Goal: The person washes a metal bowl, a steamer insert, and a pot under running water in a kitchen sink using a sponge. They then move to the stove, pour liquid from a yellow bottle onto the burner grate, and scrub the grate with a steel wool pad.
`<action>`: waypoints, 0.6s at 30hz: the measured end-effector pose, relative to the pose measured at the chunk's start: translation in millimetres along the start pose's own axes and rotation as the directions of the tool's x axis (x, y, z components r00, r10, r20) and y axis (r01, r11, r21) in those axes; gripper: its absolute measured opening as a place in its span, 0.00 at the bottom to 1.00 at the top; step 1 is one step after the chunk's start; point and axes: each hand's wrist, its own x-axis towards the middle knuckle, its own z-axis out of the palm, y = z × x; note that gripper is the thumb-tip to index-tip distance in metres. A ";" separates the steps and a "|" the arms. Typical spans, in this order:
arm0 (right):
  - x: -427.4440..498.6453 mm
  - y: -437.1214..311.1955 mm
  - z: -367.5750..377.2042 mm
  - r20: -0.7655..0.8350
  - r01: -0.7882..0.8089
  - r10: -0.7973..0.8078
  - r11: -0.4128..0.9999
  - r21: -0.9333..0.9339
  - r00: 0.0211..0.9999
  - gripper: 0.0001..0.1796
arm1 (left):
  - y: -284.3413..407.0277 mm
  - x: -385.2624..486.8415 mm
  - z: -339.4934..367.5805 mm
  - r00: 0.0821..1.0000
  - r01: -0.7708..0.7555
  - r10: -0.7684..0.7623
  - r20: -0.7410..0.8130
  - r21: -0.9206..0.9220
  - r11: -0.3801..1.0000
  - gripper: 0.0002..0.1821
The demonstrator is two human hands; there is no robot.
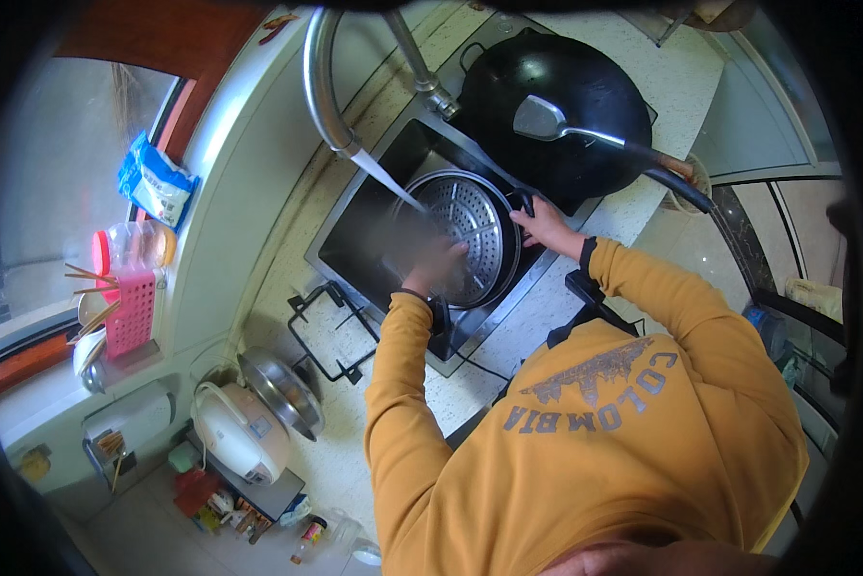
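Note:
A perforated steel steamer tray [474, 223] sits inside a round dark-walled pot [512, 252], which stands in the sink [345, 248]. Water runs from the curved steel faucet [314, 79] onto the tray's far left part. My right hand [543, 225] grips the black side handle of the pot at its right side. My left hand [435, 270] is over the left part of the tray; a blurred patch covers its fingers, so its hold is hidden.
Right of the faucet sits a large black wok [568, 79] with a metal spatula [543, 119] across it, its handle jutting rightward. A pan support [334, 331], a steel basin [280, 389] and a white rice cooker [240, 432] are at the left. A pink utensil basket [137, 313] stands near the window.

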 end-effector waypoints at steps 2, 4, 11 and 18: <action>-3.8 -3.6 -2.4 0.014 0.033 -0.032 0.992 -0.121 0.999 0.37 | -0.4 -4.0 -0.2 0.993 -0.061 0.065 -0.094 0.050 0.997 0.22; -15.7 -9.1 0.4 -0.067 0.139 -0.168 0.939 -0.313 0.984 0.39 | -0.4 -7.3 2.9 0.991 -0.046 0.044 -0.125 -0.009 0.999 0.22; -65.7 -48.7 1.7 0.172 0.372 -0.383 0.923 0.093 0.908 0.36 | 28.0 -39.0 18.0 0.959 -0.139 0.116 -0.260 -0.072 0.988 0.25; -24.1 -82.9 11.5 0.430 -0.060 -0.236 0.818 0.571 0.871 0.31 | 27.9 -63.3 -4.6 0.929 -0.217 0.144 -0.340 -0.186 0.958 0.18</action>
